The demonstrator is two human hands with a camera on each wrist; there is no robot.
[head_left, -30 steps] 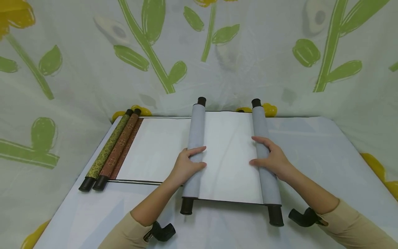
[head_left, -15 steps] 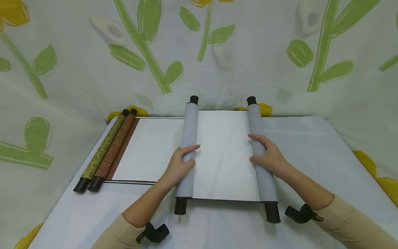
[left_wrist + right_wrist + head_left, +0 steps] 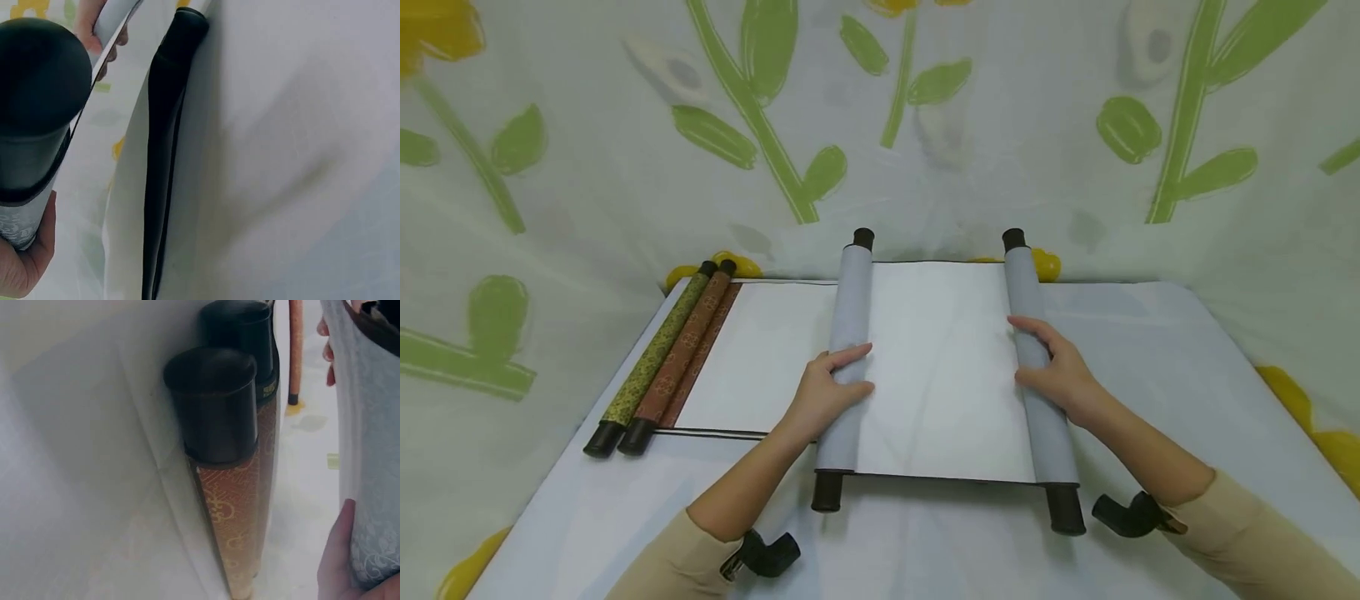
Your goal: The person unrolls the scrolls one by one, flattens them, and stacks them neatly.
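Observation:
A partly unrolled scroll [image 3: 943, 375] with white paper and pale grey-blue backing is held above the table by both hands. My left hand [image 3: 820, 392] grips its left roll [image 3: 848, 287], thumb and forefinger reaching over the inner edge. The right roll [image 3: 1026, 283] is held by my right hand [image 3: 1058, 375] in the same way. Black knobs cap both rolls. In the left wrist view a black knob [image 3: 40, 81] looms close to the lens, with the left hand [image 3: 25, 269] curled round the roll below. The right wrist view has the right hand [image 3: 340, 569] around patterned pale backing.
At the table's left lie a green-yellow patterned roll [image 3: 658, 358] and a brown patterned roll [image 3: 683, 354], side by side. White paper [image 3: 760, 350] stretches from the brown one beneath the held scroll. Another brown roll [image 3: 228, 512] appears in the right wrist view. A flowered curtain [image 3: 955, 183] hangs behind the table.
The scroll's two rolls stand farther apart, so more white paper shows between them. My left hand has moved left with its roll; the right hand keeps its hold. The view has shifted slightly.

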